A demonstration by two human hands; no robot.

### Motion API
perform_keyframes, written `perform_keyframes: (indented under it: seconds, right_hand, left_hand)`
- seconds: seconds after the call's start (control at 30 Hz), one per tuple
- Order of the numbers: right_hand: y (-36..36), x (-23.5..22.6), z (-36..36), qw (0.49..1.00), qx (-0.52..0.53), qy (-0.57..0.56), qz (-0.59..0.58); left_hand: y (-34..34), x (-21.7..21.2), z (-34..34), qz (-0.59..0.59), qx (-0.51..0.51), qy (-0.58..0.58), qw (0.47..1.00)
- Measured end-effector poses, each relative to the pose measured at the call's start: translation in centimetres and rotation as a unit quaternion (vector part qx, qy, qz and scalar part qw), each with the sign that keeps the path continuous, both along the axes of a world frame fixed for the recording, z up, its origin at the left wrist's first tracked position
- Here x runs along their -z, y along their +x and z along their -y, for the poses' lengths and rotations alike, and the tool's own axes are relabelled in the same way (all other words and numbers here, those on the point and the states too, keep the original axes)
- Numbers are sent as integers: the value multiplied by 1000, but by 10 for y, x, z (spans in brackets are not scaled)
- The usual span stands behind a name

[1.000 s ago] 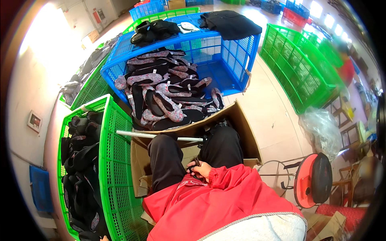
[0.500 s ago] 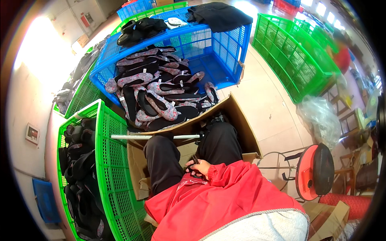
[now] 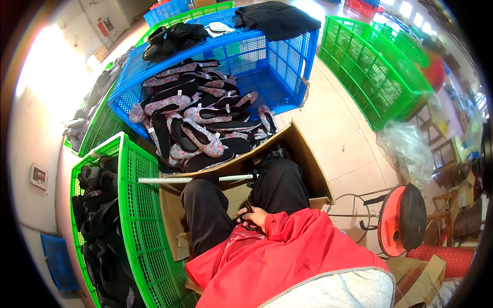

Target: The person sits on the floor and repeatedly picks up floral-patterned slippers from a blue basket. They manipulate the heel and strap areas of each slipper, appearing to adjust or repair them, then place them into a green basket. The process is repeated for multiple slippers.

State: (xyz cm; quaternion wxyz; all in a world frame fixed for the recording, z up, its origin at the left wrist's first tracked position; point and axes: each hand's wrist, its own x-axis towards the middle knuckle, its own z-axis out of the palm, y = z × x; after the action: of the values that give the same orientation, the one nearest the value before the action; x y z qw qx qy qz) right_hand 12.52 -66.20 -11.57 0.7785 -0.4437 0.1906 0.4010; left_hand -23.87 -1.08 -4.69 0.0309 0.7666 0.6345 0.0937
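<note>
My right hand rests in my lap, in a red sleeve, its fingers closed around a pair of black-handled scissors. The narrow dark tips point away from me, between my knees. My left hand is not visible. Beyond my knees, a heap of floral slip-on shoes with black linings lies in a blue plastic crate turned with its open side toward me. Some shoes reach down to the edge of an open cardboard box around my legs.
A white bar crosses near my knees. At left, a green crate holds dark shoes. Black cloth lies on the blue crate. Another green crate, a clear plastic bag and a red-and-black stool are at right.
The view has shifted slightly, so the crates and shoes sit a little further left. My right hand stays in my lap with the scissors.
</note>
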Motion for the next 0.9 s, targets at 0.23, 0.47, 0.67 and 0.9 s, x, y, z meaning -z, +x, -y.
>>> perform_keyframes:
  seconds: [0.23,0.47,0.67,0.9]
  right_hand:
    - [5,4,1,999,18,13,-33]
    - [10,-9,2,998,25,7,-65]
    - [13,-16,3,997,22,7,-76]
    - [13,-2,2,996,32,23,-75]
  left_hand:
    - [16,-1,1,-11,7,10,1000]
    - [30,-2,1,-17,12,21,1000]
    - [38,-2,0,-21,15,31,999]
    - [44,-2,1,-29,21,39,999]
